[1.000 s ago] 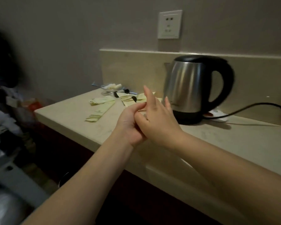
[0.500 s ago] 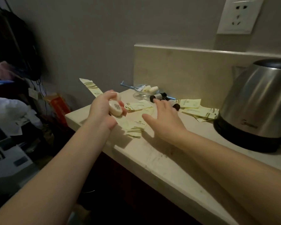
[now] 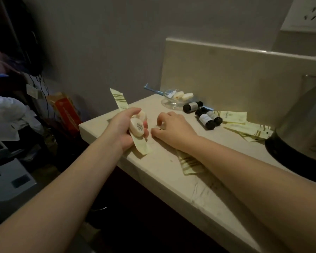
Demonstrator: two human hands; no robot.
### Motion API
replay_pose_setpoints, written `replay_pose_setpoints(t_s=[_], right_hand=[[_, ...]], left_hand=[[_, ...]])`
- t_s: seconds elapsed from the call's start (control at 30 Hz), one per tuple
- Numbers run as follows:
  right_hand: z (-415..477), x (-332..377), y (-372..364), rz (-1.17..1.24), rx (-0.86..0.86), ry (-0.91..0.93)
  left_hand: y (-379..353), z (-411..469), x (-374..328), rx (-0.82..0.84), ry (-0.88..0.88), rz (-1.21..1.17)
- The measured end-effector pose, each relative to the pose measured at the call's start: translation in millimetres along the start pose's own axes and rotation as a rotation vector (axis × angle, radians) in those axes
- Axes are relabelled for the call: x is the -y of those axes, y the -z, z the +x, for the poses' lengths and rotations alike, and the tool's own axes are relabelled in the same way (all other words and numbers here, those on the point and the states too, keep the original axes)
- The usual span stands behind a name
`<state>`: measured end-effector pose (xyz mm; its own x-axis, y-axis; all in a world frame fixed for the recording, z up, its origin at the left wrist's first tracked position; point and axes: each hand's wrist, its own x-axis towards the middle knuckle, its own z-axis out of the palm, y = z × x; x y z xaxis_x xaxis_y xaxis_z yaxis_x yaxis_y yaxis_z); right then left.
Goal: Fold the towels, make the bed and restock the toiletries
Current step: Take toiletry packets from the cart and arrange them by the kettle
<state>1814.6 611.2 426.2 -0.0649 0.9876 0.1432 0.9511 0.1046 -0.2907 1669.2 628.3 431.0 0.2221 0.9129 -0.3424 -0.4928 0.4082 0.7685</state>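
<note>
Evidently the left hand (image 3: pixel 123 128) served as a carrier: its fingers were clenched around two small round cream soaps in wrappers (image 3: pixel 137 126) and a long pale-green striped paper sachet (image 3: pixel 121 101), one end of which stuck up past the knuckles while the other hung below the palm. Holding these together probably freed the other hand for gathering. The right hand (image 3: pixel 171 127) lay low on the beige stone counter (image 3: pixel 153 172), fingertips curled as if pinching something flat; whether they had gripped anything I could not tell. Another striped sachet (image 3: pixel 190 164) lay partly beneath that forearm. Dark little bottles (image 3: pixel 205 118) and a glass dish (image 3: pixel 172 103) sat beyond the fingers, untouched.
</note>
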Motion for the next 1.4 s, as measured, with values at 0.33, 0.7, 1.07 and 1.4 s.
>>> replay_pose_setpoints(t_s=[0.33, 0.7, 1.07, 1.4], right_hand=[[-65, -29, 37, 0.284, -0.258, 0.084], [-96, -17, 50, -0.129, 0.157, -0.379], [-93, -5, 56, 0.644, -0.330, -0.395], [-75, -20, 58, 0.632, -0.098, -0.367]], left_hand=[[-33, -5, 17, 0.104, 0.063, 0.150], [-38, -21, 24, 0.128, 0.051, 0.233], [-48, -16, 39, 0.114, -0.028, 0.071], [-102, -13, 57, 0.335, 0.131, 0.044]])
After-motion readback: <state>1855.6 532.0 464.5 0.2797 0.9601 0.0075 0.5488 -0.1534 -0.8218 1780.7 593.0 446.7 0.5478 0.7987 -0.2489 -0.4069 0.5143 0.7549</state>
